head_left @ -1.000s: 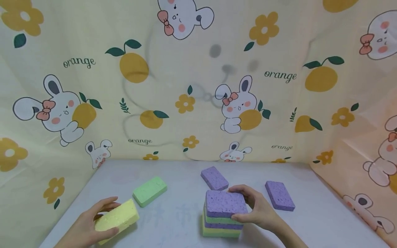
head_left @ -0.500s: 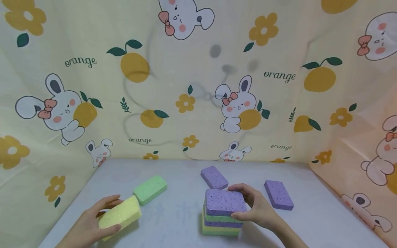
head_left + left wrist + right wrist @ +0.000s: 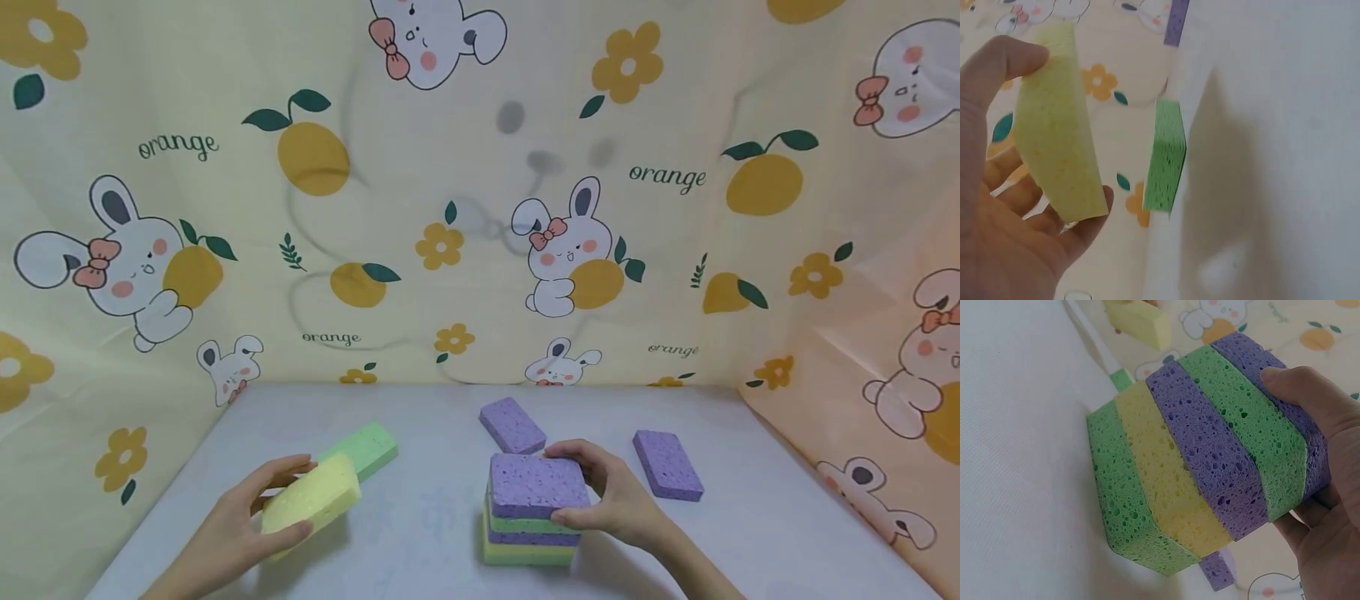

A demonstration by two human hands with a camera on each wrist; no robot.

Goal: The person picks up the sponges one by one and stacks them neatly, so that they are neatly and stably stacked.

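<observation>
My left hand (image 3: 243,521) grips a yellow sponge (image 3: 311,504) between thumb and fingers, tilted and lifted off the table. In the left wrist view the sponge (image 3: 1057,125) is clear of the white surface, its shadow falling to the right. My right hand (image 3: 607,500) holds the purple sponge (image 3: 536,485) on top of a stack by its edges, thumb in front and fingers behind. Below it, the right wrist view shows a green sponge (image 3: 1247,431), a purple one (image 3: 1204,456), a yellow one (image 3: 1166,469) and a green one (image 3: 1129,494) at the bottom.
Behind the yellow sponge lies a green sponge (image 3: 367,450), partly covered by it in the head view. One purple sponge (image 3: 512,425) lies behind the stack, another (image 3: 667,465) to its right. A rabbit-and-orange printed cloth (image 3: 420,167) walls the white table (image 3: 427,533) at back and sides.
My left hand has carried the yellow sponge rightward and slightly up, so it now overlaps the green sponge. The right hand keeps its hold on the top of the stack.
</observation>
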